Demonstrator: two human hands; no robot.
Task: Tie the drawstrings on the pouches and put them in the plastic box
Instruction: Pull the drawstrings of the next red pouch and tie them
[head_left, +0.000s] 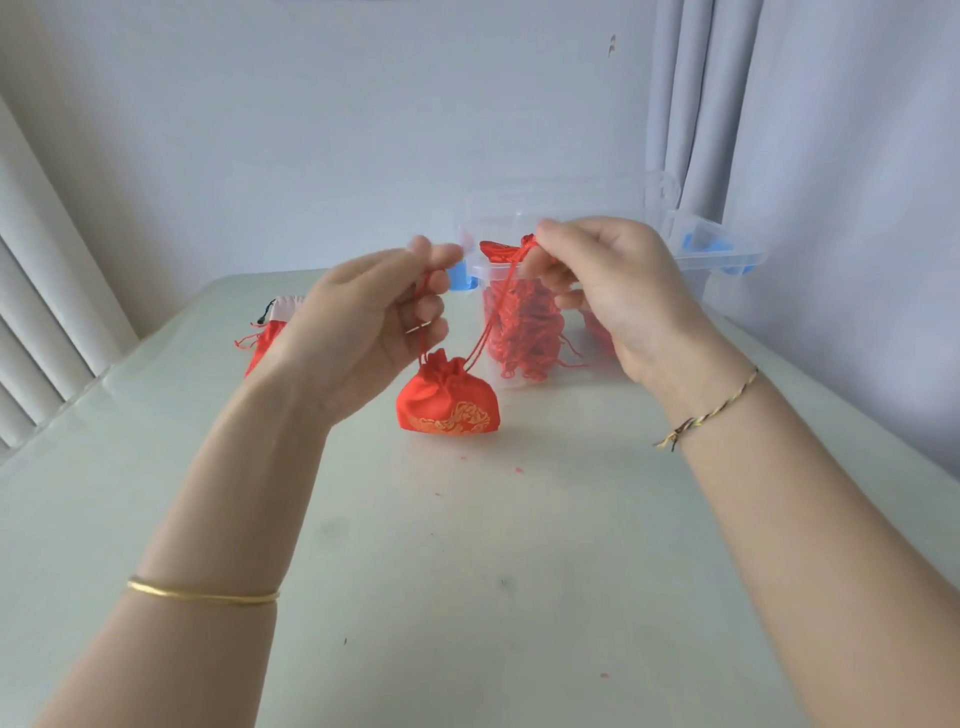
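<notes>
Left hand (371, 317) and right hand (613, 291): apart, each pinching one red drawstring (423, 332). Red pouch (448, 397): cinched, at bench (467, 571) centre, near plastic box (727, 249). Second pouch (270, 325): far left. Risk: uneven pull likely slips a cord from the pinch, loosening the closure.

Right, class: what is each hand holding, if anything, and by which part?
The red pouch, by its drawstrings: the left hand pinches one cord, the right hand the other.
</notes>
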